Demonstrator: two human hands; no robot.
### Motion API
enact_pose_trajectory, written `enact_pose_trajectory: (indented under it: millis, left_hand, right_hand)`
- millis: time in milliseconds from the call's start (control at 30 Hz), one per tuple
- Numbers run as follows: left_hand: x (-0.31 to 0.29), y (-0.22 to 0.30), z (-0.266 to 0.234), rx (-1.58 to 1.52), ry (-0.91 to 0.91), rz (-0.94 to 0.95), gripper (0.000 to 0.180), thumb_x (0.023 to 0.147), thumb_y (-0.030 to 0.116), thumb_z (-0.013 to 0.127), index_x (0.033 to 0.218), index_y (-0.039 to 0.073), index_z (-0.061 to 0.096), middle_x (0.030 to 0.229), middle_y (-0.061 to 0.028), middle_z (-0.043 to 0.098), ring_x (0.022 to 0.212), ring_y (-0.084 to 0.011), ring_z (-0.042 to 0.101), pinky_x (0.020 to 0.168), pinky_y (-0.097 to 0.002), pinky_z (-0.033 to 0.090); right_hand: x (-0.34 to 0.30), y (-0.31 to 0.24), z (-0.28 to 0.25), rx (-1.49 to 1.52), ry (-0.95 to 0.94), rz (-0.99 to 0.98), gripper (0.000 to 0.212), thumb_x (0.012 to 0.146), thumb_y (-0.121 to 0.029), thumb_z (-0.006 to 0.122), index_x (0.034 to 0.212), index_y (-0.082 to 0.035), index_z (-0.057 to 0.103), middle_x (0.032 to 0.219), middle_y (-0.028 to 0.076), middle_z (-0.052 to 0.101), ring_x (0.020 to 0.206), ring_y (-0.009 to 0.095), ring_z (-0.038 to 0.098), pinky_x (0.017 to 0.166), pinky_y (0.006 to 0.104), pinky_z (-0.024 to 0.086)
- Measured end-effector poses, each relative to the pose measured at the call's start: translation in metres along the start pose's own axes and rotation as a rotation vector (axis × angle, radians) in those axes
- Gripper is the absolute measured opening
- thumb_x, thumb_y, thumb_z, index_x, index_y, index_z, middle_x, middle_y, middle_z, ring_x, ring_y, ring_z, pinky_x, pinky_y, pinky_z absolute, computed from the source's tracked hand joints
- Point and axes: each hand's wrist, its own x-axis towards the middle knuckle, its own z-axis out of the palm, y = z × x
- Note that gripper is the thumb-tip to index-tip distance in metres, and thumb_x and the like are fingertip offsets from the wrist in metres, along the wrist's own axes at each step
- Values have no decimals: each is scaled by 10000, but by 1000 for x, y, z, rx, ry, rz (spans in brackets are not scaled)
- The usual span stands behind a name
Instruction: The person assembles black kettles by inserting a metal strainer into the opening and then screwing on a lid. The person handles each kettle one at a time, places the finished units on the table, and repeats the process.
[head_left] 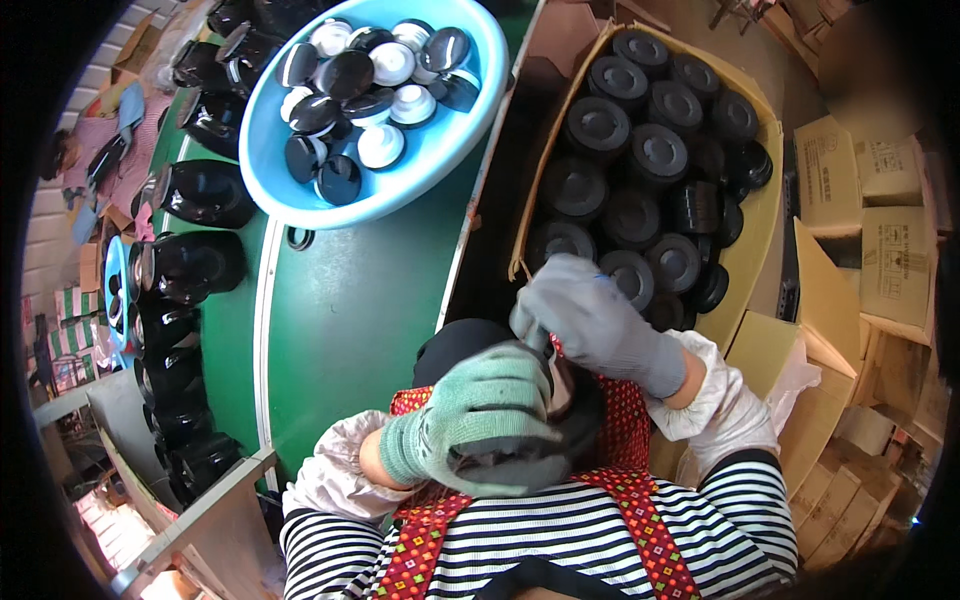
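My left hand (490, 415), in a green knitted glove, curls its fingers round a dark rounded object (582, 415) close to my apron. Most of that object is hidden, so its exact kind cannot be told. Against it, my right hand (595, 318), in a grey glove, has its fingers bent and pressed together at the object's upper side. What those fingers pinch, if anything, is covered. Just beyond both hands is a smooth black rounded shape (455, 348), partly hidden by the left glove.
A light-blue basin (265, 180) of black lids with white inners stands on the green conveyor belt (350, 300). Glossy black jars (205, 193) line its left side. An open carton (765, 200) of round black containers sits at right, with cardboard boxes (895, 260) beyond.
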Motion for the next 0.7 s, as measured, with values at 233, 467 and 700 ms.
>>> enact_pose_trajectory:
  millis: [233,467,700]
  left_hand:
    - [-62,17,-36,1042,335,-353,692,807,-61,736,1478,-12,574,944,-106,653,845,-341,645,860,-471,507]
    - [-248,-6,-89,1472,347,-969,667,952,100,642,1594,69,464,1115,-159,594,1061,-355,568,976,-497,426]
    - [-303,-11,-87,1395,384,-1195,714,918,252,732,1572,107,484,1199,-167,582,1162,-368,548,1015,-533,422]
  right_hand:
    - [-38,-65,-51,211,-82,338,531,960,-312,719,1419,-52,653,1529,199,583,1439,385,545,1229,477,381]
    - [-69,-107,-31,229,-212,448,893,718,-323,986,1481,-42,616,1553,175,566,1482,345,516,1247,453,368]
    - [-68,-98,-16,302,32,514,622,823,-288,940,1318,18,720,1323,168,727,1278,288,676,1125,397,496]
